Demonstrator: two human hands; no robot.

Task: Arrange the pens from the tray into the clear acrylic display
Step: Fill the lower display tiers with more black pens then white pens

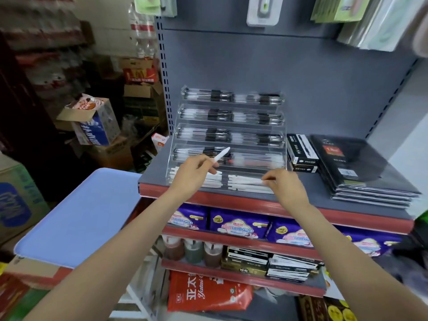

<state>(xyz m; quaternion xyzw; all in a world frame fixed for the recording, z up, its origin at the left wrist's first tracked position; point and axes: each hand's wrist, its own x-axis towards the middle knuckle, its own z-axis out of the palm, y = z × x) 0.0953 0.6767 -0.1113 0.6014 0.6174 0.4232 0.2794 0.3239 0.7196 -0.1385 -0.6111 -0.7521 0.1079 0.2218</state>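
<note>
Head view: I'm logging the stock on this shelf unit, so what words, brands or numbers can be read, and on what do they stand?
"亚太" with script that looks like "Yatai": red bag on the bottom shelf.
"DIARY", faint: top black notebook in the stack.
Too blurred to read: purple packs, black pen boxes, blue-and-white carton, red-and-yellow box, hanging packets.
No print can be made out on the white pen in the left hand.
</note>
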